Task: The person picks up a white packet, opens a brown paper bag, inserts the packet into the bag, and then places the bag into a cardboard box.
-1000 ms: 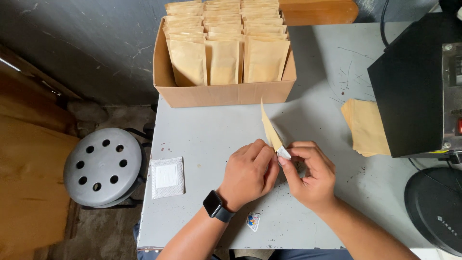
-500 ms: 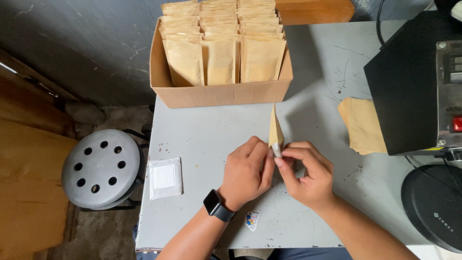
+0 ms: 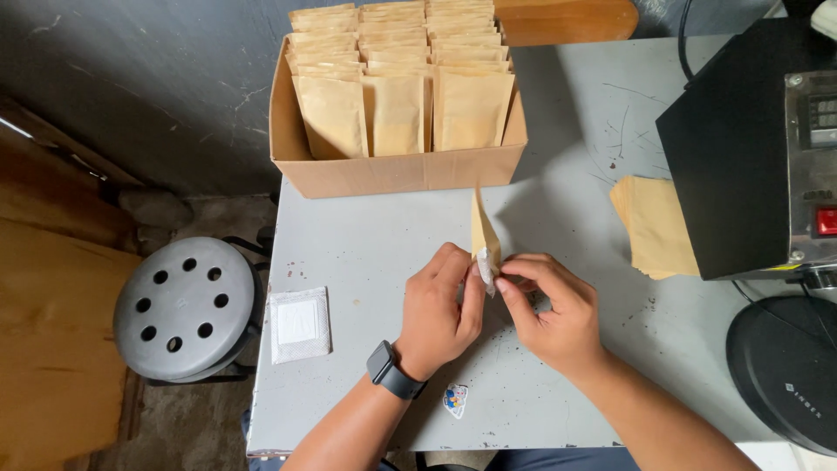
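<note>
A thin brown paper pouch (image 3: 484,234), seen edge-on, standing up off the grey table (image 3: 366,235) near the middle. A little white packet (image 3: 485,264) at its bottom end, right between both hands. Hard to tell if the white packet is partly inside the pouch or just against it.

Left hand (image 3: 440,310) curled, thumb and fingertips pressed together on the pouch's low end and the white packet. Black watch (image 3: 390,370) on that wrist. Right hand (image 3: 554,305) just beside it, fingers bent, tips pinching the same spot from the right side. Both hands touching each other, or almost.

Farther away, an open cardboard box (image 3: 397,170) on the table, full of the same brown pouches (image 3: 397,113) standing in three rows. To the right, a small flat stack of brown pouches (image 3: 649,222) lying down, partly tucked under a big black machine (image 3: 741,148) with a red switch (image 3: 826,221). Near right corner, a round black pad (image 3: 785,371).

On the left part of the table, a flat white square packet (image 3: 299,324), well apart from the hands. A tiny colourful sticker (image 3: 454,399) near the front edge. Off the table to the left, a round grey stool (image 3: 185,307) with holes.
</note>
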